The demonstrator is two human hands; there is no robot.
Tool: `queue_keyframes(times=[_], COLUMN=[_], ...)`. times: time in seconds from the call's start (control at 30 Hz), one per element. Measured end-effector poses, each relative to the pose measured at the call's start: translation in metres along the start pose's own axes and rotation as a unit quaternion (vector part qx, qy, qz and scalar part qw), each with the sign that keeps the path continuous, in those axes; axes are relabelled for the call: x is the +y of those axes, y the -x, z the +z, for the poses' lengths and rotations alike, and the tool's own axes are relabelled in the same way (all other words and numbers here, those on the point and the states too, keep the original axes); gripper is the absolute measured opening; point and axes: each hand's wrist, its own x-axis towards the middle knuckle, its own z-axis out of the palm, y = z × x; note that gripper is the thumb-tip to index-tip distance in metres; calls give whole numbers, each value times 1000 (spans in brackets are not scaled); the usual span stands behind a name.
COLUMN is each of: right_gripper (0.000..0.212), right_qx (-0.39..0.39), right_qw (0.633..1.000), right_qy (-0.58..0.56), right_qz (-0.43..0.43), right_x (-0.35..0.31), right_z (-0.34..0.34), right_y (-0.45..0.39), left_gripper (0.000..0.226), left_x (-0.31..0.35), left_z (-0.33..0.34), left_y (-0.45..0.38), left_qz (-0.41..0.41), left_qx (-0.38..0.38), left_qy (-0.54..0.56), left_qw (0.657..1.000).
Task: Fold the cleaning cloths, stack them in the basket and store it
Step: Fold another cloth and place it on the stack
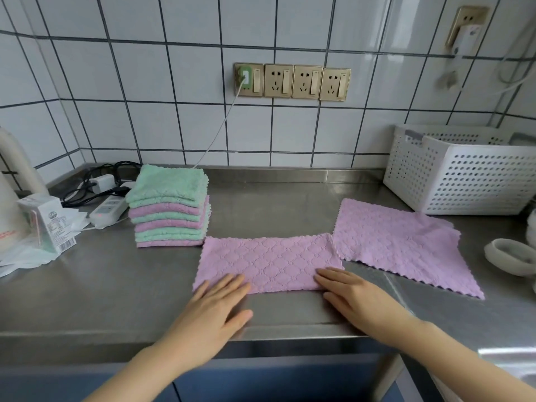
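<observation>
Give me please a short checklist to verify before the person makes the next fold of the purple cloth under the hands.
1. Both hands on the cloth: ok. The left hand and right hand lie flat on the near edge of the folded purple cloth.
2. Cloth lies flat, already folded to a long strip: ok.
3. Room for the fold: not ok. The second purple cloth touches or overlaps its right end.
4. Basket ready: ok for reach and opening; contents cannot tell.
5. Stack of folded cloths is tidy and apart from the strip: ok, but close to its left corner.
6. Counter dry: cannot tell.
</observation>
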Motion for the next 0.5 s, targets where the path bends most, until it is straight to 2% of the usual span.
queue_keyframes(times=[0.07, 0.13, 0.17, 0.27, 0.3, 0.4, 0.5], right_gripper=[65, 38, 36, 50, 48, 34, 18], right_qx=[1, 38, 55, 52, 58, 93, 81], right_qw=[1000, 999, 997, 992, 991, 986, 989], right_qy=[-6, 36, 56, 110, 122, 134, 123], right_qz=[12, -3, -14, -27, -25, -18, -33], right_x=[5, 13, 15, 21, 17, -4, -36], right_z=[-4, -5, -4, 2, 1, -7, -17], right_y=[2, 4, 4, -3, -5, -11, -4], left_gripper=[107, 114, 114, 91, 85, 68, 54], left_x=[-13, -19, -18, 0, 9, 38, 61], left_z=[0, -2, -2, -1, 0, 3, 7], left_y=[5, 8, 8, 5, 4, 1, -6], left_qz=[-22, -46, -55, -49, -39, 5, 29], left_qx=[13, 26, 36, 90, 106, 87, 100], left_qy=[-8, -11, -16, -36, -17, 64, 128], left_qw=[1000, 999, 998, 994, 993, 994, 986])
